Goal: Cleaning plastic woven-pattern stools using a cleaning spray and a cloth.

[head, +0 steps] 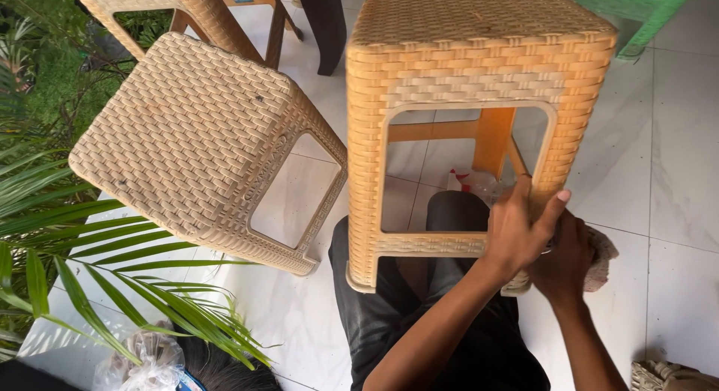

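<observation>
My left hand point(520, 234) grips the orange stool's point(472, 84) near leg while my right hand point(565, 260) presses a cloth point(601, 260) to it; wiping looks underway, the beige stool point(195, 136) to my left untouched.

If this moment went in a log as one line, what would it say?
left hand: gripping orange woven-look plastic stool leg | right hand: pressing cloth against same leg | second stool: tilted, alongside

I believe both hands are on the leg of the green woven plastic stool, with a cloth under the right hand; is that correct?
Not quite: the stool is orange-tan, not green, as the head view shows. The left hand and right hand are on its leg, with the cloth under the right.
</observation>
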